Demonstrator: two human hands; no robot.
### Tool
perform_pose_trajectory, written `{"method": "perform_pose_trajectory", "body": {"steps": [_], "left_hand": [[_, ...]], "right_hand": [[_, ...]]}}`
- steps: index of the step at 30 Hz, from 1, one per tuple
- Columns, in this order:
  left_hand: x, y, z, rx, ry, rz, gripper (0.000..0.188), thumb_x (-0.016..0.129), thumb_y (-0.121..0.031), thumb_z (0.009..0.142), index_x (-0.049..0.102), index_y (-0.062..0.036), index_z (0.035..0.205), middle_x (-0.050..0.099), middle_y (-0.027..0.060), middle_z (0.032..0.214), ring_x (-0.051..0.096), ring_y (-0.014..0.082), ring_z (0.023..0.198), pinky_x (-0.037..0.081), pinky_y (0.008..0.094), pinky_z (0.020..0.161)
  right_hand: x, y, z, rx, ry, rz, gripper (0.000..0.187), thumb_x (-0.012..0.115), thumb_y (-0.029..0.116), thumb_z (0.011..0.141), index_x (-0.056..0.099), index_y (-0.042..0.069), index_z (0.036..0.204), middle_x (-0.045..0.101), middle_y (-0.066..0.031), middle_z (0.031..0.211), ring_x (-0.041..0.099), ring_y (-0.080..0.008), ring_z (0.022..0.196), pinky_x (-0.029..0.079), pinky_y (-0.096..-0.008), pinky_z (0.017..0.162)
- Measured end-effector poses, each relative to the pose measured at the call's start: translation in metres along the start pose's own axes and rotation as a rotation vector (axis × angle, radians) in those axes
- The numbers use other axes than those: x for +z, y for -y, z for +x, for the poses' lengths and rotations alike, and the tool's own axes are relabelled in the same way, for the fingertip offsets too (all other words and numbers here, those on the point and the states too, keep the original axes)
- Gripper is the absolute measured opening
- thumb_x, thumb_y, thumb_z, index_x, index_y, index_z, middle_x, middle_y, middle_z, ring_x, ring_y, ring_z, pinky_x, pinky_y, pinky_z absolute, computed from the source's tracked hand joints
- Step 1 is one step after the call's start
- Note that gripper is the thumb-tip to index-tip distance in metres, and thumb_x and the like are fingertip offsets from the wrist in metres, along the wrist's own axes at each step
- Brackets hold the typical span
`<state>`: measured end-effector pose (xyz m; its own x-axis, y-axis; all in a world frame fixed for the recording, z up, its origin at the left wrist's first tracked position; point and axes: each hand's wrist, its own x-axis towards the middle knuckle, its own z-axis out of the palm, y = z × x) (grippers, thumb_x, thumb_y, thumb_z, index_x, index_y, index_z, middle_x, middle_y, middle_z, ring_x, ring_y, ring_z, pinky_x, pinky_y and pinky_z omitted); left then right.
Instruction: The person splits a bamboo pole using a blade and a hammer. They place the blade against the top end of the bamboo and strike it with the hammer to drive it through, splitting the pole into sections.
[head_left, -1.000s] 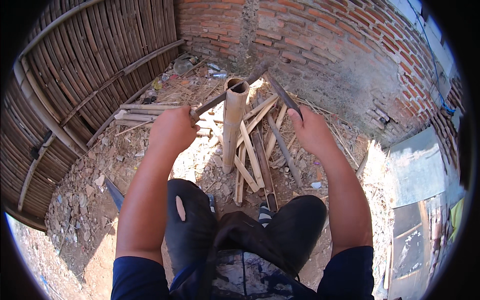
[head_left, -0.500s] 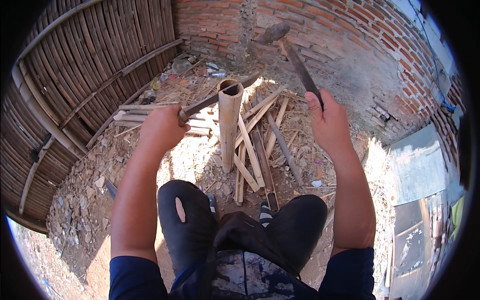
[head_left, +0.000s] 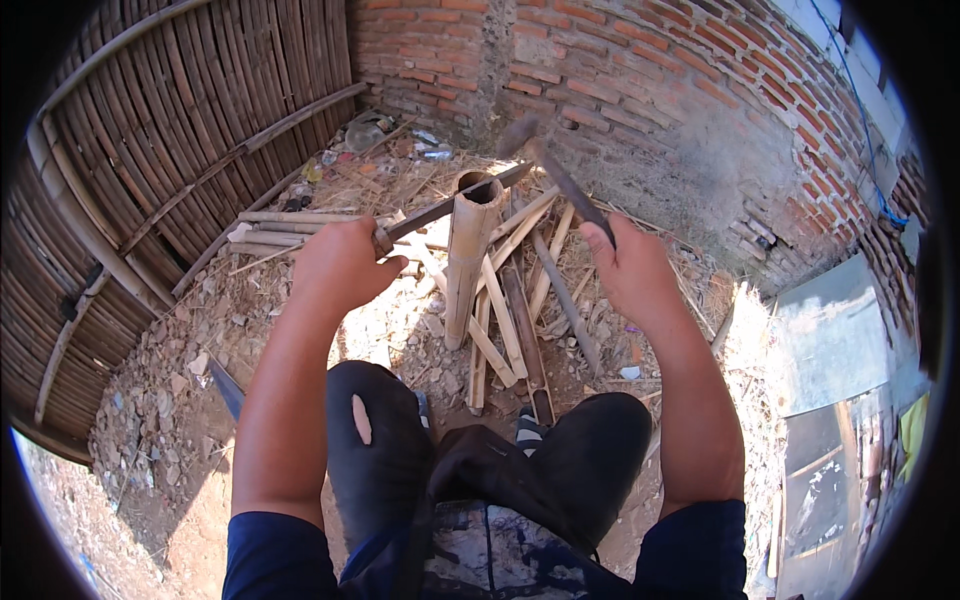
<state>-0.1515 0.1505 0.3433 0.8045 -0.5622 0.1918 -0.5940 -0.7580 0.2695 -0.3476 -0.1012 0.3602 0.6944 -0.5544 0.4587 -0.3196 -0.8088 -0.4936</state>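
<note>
An upright hollow bamboo section [head_left: 467, 265] stands on the ground in front of me, tilted slightly to the right. Across its open top lies the blade of a machete [head_left: 430, 214], its tip sticking out past the far right side. My left hand [head_left: 343, 268] is closed round the machete's handle, left of the bamboo. Gripped by the end of its handle in my right hand [head_left: 634, 270] is a hammer [head_left: 572, 190]. The hammer's head, slightly blurred, is by the blade's tip; whether they touch I cannot tell.
Split bamboo strips [head_left: 508, 315] lie in a heap just right of the upright section, and more bamboo pieces [head_left: 285, 228] lie to the left. A bamboo-slat wall [head_left: 190, 130] rises at left, a brick wall [head_left: 620, 75] behind. Another blade [head_left: 226, 388] shows beside my left forearm.
The hammer has swung down and left toward the machete's tip. My left hand and the machete have shifted right, and the bamboo's top has leaned right with them.
</note>
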Motion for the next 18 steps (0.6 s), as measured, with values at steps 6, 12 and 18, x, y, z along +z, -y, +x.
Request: {"method": "perform_pose_trajectory", "body": {"steps": [6,12,18], "left_hand": [[0.003,0.001,-0.001,0.026,-0.023,-0.003,0.048,0.081,-0.044,0.075,0.066,-0.001,0.091,0.07,0.0191,0.087,0.068,0.0382,0.09,0.053,0.0479,0.079],[-0.002,0.001,0.001,0.017,0.05,-0.017,0.047,0.08,-0.045,0.076,0.067,-0.0031,0.094,0.071,0.0187,0.09,0.069,0.0381,0.093,0.054,0.0485,0.08],[-0.002,0.003,0.004,0.021,0.039,0.016,0.045,0.08,-0.043,0.078,0.067,-0.0041,0.097,0.072,0.0177,0.092,0.069,0.0383,0.093,0.054,0.049,0.081]], "right_hand": [[-0.036,0.008,0.014,-0.04,0.086,-0.158,0.055,0.047,0.052,0.104,0.059,0.0,0.092,0.064,-0.0221,0.075,0.064,-0.0411,0.073,0.047,-0.049,0.069],[-0.028,0.0,0.01,-0.017,-0.064,0.008,0.058,0.047,0.055,0.103,0.06,0.0,0.094,0.064,-0.0227,0.077,0.064,-0.0437,0.076,0.048,-0.0508,0.07],[-0.009,-0.012,0.017,-0.002,0.179,-0.154,0.059,0.047,0.057,0.102,0.06,0.0,0.095,0.063,-0.022,0.077,0.062,-0.0444,0.076,0.048,-0.0496,0.069]]}}
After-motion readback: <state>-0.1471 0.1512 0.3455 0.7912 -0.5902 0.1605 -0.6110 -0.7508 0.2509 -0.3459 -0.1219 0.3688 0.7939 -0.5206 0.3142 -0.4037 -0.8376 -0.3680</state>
